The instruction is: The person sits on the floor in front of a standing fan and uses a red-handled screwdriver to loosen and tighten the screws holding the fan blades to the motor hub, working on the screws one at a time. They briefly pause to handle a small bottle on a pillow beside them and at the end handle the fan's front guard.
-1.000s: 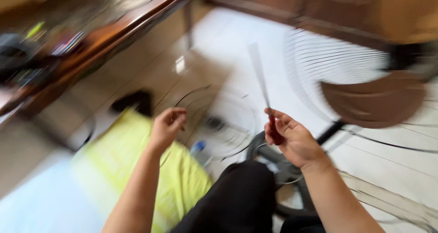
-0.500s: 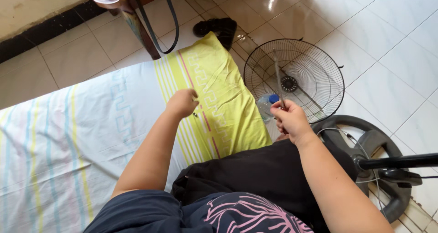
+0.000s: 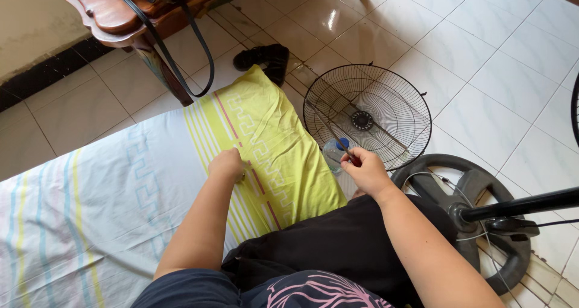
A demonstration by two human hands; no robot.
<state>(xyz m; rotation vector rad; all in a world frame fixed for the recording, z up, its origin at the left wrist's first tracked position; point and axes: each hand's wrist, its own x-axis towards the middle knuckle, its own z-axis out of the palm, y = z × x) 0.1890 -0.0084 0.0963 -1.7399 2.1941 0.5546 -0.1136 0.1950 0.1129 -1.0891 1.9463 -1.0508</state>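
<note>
Nearest the camera lie the person's lap in black cloth (image 3: 338,247) and a dark patterned shirt (image 3: 301,293), with both forearms reaching away from it. The right hand (image 3: 367,172) is closed in a fist around the red handle of a thin screwdriver (image 3: 338,140), whose slim metal shaft slants up and to the left across the wire fan guard (image 3: 367,116); the handle is mostly hidden in the fist, so only a bit of red shows by the thumb. The left hand (image 3: 227,165) rests knuckles up on the yellow pillow (image 3: 271,145), its fingers curled under; whether it holds anything cannot be told. Just beside the right hand, between pillow and guard, stands a small clear bottle with a blue cap (image 3: 335,154). To the right sits the round black fan base (image 3: 476,214) with its pole running off the edge. The striped sheet (image 3: 78,205) spreads to the left. Further off are a black shoe (image 3: 265,57) on the white tiles and a wooden table (image 3: 120,12) with a black strap (image 3: 181,48) hanging from it. Compared with half a second ago, the view has changed little: the right hand sits slightly lower, near the guard's lower rim, and the left stays on the pillow.
</note>
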